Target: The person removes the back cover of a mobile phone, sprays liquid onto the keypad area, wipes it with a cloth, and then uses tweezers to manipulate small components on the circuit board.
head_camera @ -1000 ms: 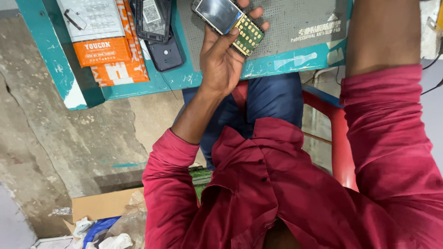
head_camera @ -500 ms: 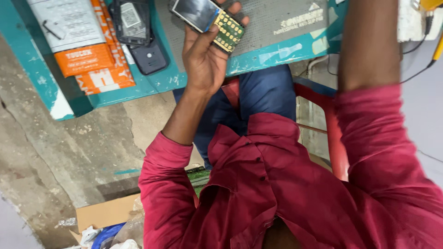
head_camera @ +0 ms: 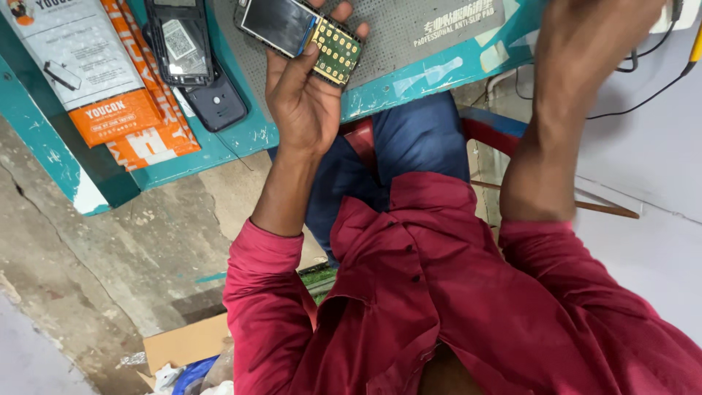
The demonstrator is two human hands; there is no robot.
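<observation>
As the view has swung since half a second ago, I keep my left hand (head_camera: pixel 303 102) clamped on the bare phone board (head_camera: pixel 300 35), above the grey mat (head_camera: pixel 409 36) at the tabletop (head_camera: pixel 219 146) edge; right hand's grip: cannot tell, raised out of view.

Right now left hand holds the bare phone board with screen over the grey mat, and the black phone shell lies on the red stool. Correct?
Not quite. In the head view the black phone shell lies on the teal table, beside the orange packets, not on the stool. The rest holds: the left hand holds the phone board over the grey mat.
</observation>
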